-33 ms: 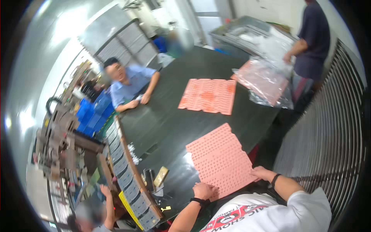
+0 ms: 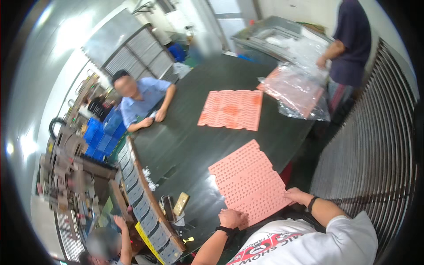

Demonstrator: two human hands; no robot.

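A pink rectangular sheet (image 2: 249, 183), studded with rows of small bumps and notched along its sides, lies on the dark table at a slant in front of me. My left hand (image 2: 231, 218), with a black band on the wrist, is closed on its near left corner. At its right corner my right hand (image 2: 298, 196), also banded, pinches the edge between thumb and fingers. A second pink sheet (image 2: 230, 109) with a wavy pattern and reddish patches rests flat farther off, apart from both my hands.
Beyond the sheets, a person handles pink sheets in clear plastic (image 2: 300, 90) beside a grey bin (image 2: 247, 42). Another leans on the table (image 2: 176, 137) at the far left. A strip of grey pieces (image 2: 143, 205) edges the left side, near a yellowish block (image 2: 181, 203). Metal racking (image 2: 362, 145) stands right.
The whole view has shifted slightly. The person across the table has lowered their head. Both my hands keep hold of the same sheet.
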